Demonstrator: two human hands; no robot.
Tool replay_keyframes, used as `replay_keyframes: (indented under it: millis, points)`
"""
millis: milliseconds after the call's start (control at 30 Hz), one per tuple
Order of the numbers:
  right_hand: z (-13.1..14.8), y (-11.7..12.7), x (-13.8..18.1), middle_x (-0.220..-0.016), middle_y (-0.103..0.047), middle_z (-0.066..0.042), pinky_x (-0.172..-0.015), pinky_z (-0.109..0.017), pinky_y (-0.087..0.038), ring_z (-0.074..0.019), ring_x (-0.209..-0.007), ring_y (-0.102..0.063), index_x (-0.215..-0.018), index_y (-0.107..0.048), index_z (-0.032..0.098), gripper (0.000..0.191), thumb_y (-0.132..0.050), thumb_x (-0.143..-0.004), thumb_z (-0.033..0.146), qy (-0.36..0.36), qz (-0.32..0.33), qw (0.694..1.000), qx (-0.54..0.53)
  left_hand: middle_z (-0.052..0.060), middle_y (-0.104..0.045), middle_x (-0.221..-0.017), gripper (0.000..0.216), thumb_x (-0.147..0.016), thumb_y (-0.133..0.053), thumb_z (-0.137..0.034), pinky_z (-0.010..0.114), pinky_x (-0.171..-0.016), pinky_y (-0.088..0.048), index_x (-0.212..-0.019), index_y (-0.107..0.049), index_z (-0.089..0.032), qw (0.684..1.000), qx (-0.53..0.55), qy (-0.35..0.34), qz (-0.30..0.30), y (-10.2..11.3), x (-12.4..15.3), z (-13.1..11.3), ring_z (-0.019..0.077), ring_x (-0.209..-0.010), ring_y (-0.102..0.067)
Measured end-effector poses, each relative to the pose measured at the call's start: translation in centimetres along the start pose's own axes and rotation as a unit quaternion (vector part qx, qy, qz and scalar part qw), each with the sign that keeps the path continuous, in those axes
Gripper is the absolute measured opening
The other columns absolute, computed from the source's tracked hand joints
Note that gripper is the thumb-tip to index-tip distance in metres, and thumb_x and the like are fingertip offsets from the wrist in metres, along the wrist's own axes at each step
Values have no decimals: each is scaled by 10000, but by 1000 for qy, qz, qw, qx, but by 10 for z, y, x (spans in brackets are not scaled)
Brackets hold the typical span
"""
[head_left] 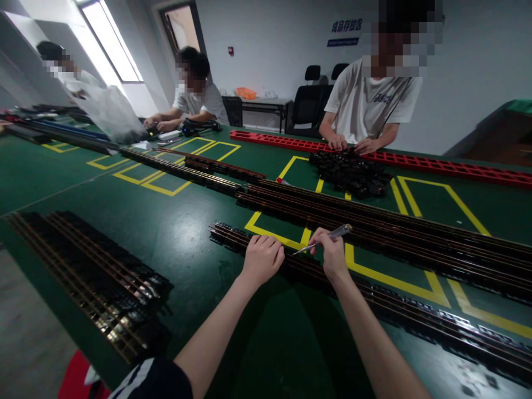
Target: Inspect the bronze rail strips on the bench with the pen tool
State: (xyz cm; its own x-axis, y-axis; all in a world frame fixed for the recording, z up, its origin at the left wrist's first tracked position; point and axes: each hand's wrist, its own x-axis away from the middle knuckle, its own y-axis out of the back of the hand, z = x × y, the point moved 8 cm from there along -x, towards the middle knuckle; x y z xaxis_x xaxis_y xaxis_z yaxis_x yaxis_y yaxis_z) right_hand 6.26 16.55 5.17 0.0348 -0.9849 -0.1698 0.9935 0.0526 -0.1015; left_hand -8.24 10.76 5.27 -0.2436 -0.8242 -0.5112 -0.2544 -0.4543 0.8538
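A long black rail assembly with copper-coloured strips (369, 296) runs slantwise across the green table in front of me. My left hand (264, 257) rests over it, fingers curled down onto its upper side; what lies under the fingertips is hidden. Just to the right, my right hand (328, 249) grips a screwdriver (343, 230) with a clear handle. Its thin shaft slants down to the left, and the tip is at the rail, a little right of my left hand.
More black rails (394, 227) lie beyond mine, and a stack of them (95, 266) is at the left. Across the green table (174, 216), a person (374, 105) handles a pile of black parts (353, 172) beside a red slotted rail (457, 166). Two other people sit farther left.
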Motion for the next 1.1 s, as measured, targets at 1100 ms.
replay_keyframes:
  millis: [1100]
  points:
    - [18, -2, 4, -482, -592, 6, -568, -283, -469, -151, -490, -573, -548, -604, 204, 202, -544, -713, 304, 7, 46, 996, 79, 14, -694, -771, 264, -900, -445, -214, 344, -731, -372, -721, -638, -194, 999, -46, 8, -24, 1, 0, 22, 178, -763, -602]
